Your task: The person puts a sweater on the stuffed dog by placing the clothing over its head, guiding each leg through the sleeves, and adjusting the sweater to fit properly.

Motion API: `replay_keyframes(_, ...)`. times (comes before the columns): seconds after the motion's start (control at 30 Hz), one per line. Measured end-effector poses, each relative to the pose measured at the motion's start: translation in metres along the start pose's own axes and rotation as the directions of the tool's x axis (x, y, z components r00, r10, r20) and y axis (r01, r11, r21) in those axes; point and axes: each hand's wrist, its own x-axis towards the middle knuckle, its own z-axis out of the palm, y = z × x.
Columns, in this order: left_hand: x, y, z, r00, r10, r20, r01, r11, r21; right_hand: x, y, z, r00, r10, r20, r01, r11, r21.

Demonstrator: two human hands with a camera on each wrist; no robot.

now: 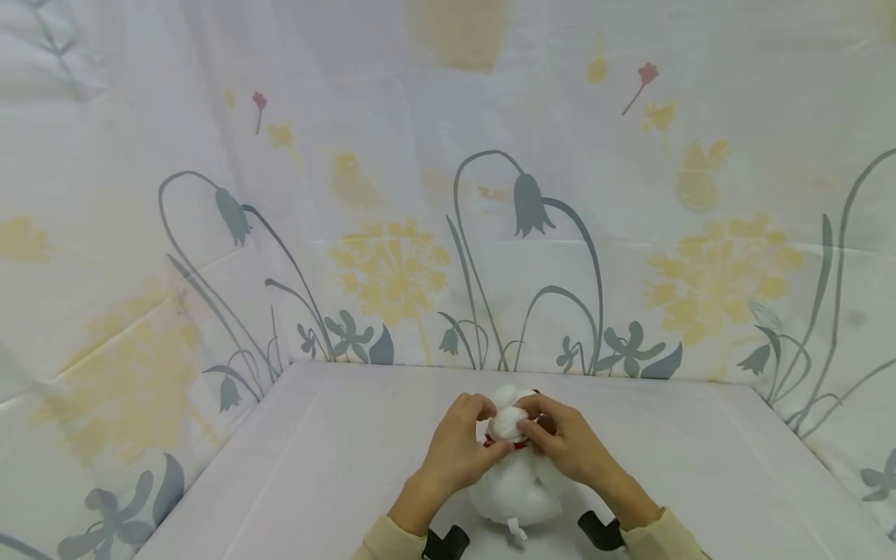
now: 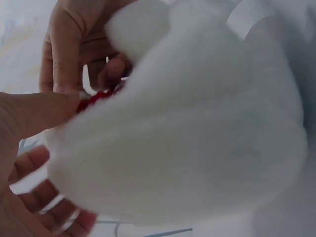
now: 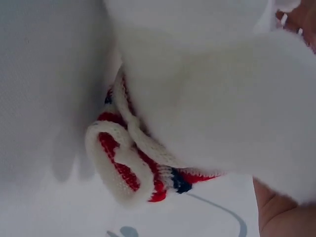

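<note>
A white plush toy point(image 1: 516, 494) sits on the table with its back to me, a small white tag point(image 1: 516, 530) at its lower end. Around its neck and front is a knitted sweater point(image 3: 121, 163) in red, white and navy, mostly hidden from above. At the neck, my left hand point(image 1: 463, 445) holds the toy from the left side, its thumb on the red knit point(image 2: 96, 100) at the collar. From the right, my right hand point(image 1: 570, 439) grips the toy by the head and collar, with thumb and forefinger bent close together. The toy's body hides some fingertips in both wrist views.
The toy rests on a white-covered table point(image 1: 336, 467). A white curtain point(image 1: 434, 117) printed with grey and yellow flowers hangs behind and along both sides. Black wrist mounts point(image 1: 448, 543) sit at both wrists, close to the toy.
</note>
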Motion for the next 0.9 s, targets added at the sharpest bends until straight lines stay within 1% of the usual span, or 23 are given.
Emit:
replay_keyframes(0.03,0.001,0.000,0.001,0.999,0.037,-0.026,-0.037,0.999,0.001,0.000,-0.003,-0.001,1.000,-0.015,0.006,0.015,1.000,0.002)
replay_keyframes(0.1,0.002,-0.001,0.002,0.993,0.090,-0.071,-0.088,0.996,0.025,0.000,0.005,0.000,0.999,-0.041,0.011,0.041,0.999,0.000)
replay_keyframes(0.17,0.003,-0.002,0.002,0.988,0.118,-0.098,-0.113,0.992,0.058,0.000,0.015,0.001,0.998,-0.063,0.007,0.063,0.998,-0.005)
replay_keyframes(0.2,0.003,-0.002,0.002,0.988,0.118,-0.104,-0.110,0.991,0.080,0.001,0.021,0.002,0.998,-0.067,-0.004,0.067,0.998,-0.017)
replay_keyframes(0.27,0.002,-0.003,0.000,0.990,0.096,-0.105,-0.084,0.990,0.109,0.001,0.032,0.003,0.997,-0.071,-0.033,0.069,0.996,-0.057)
replay_keyframes(0.4,0.002,-0.005,-0.002,0.994,0.035,-0.107,-0.020,0.990,0.141,0.000,0.035,0.002,0.992,-0.071,-0.104,0.055,0.987,-0.150)
replay_keyframes(0.5,0.002,-0.007,-0.005,0.993,-0.009,-0.117,0.027,0.988,0.154,0.000,0.038,0.002,0.989,-0.058,-0.139,0.030,0.979,-0.200)
replay_keyframes(0.6,0.003,-0.007,-0.008,0.992,-0.051,-0.119,0.069,0.986,0.150,0.000,0.039,0.001,0.988,-0.035,-0.149,0.000,0.973,-0.231)
replay_keyframes(0.7,0.003,-0.007,-0.010,0.990,-0.083,-0.111,0.098,0.985,0.142,0.000,0.040,0.001,0.991,-0.010,-0.131,-0.024,0.968,-0.252)
replay_keyframes(0.8,0.003,-0.007,-0.012,0.990,-0.075,-0.118,0.091,0.986,0.140,0.000,0.039,0.002,0.993,0.026,-0.114,-0.055,0.964,-0.260)
replay_keyframes(0.9,0.003,-0.006,-0.011,0.989,-0.007,-0.145,0.032,0.985,0.168,0.000,0.039,0.003,0.992,0.071,-0.108,-0.096,0.962,-0.255)
